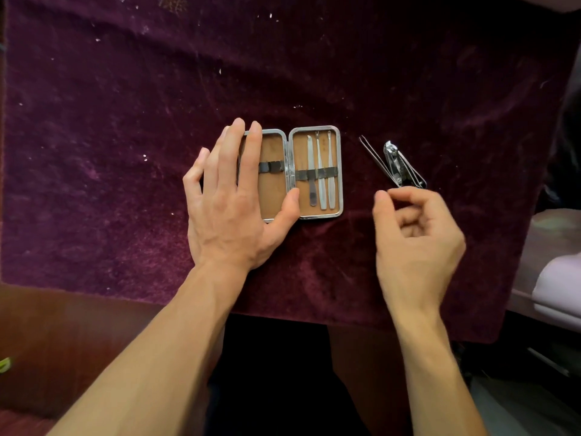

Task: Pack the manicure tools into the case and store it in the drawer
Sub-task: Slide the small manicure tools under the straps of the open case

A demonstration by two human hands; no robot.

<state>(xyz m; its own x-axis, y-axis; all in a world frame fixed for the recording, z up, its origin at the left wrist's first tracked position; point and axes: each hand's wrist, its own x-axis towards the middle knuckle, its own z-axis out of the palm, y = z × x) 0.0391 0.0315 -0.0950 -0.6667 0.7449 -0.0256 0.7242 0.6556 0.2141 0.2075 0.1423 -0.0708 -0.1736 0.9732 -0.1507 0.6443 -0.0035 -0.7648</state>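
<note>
— Where's the case?
— The case lies open at mid-frame on the purple cloth, with three slim tools strapped in its right half.
— And its left half?
— The left grip rests flat on it, fingers straight, thumb near the hinge.
— The loose tools?
— Tweezers and nail clipper lie on the cloth right of the case, meeting at their lower ends. The right grip sits just below them, fingers loosely curled, holding nothing.
— Under the cloth?
— A brown wooden surface, lower left
</note>
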